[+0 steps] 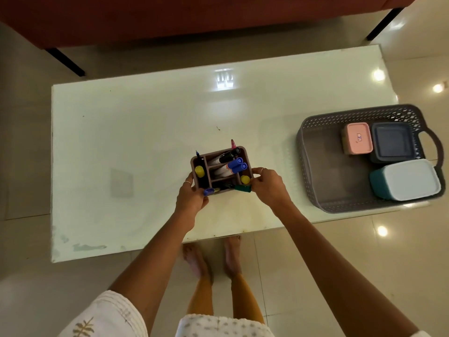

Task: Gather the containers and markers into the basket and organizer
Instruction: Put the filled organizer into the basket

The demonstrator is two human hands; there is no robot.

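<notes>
A brown compartmented organizer (201,181) stands near the front middle of the white table (121,132). It holds several markers: blue-capped ones (237,164), a black one (227,155), yellow-capped ones (199,171) and a green-capped one (243,188). My left hand (190,197) grips the organizer's left front corner. My right hand (268,184) grips its right side. At the table's right end a grey perforated basket (315,171) holds a pink-lidded container (359,137), a dark blue container (392,142) and a teal container with a white lid (409,180).
The basket hangs slightly over the table's right edge. A red-brown sofa (170,18) on black legs stands beyond the table's far edge. My bare feet show under the table's near edge on the glossy tiled floor (340,263).
</notes>
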